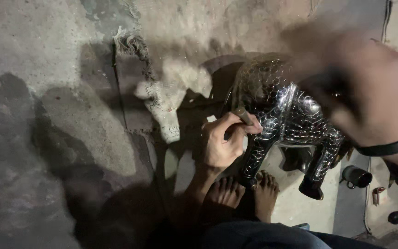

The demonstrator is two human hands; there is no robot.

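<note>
A shiny dark metal animal figure (291, 115) with a scale pattern stands on the floor, and my bare feet (245, 193) rest at its front leg. My left hand (222, 145) pinches a short thin punch (244, 115) whose tip touches the figure's shoulder. My right hand (369, 92) is raised above the figure's back. It is blurred, wears a dark wristband, and its fingers seem curled round a dark tool (330, 90) that I cannot make out.
A frayed pale cloth (162, 99) lies on the stained concrete floor to the left of the figure. A thin dark rod (118, 87) lies beside it. A dark cup-like cylinder (356, 176), a small pale item (378, 196) and a dark round knob (395, 216) sit lower right.
</note>
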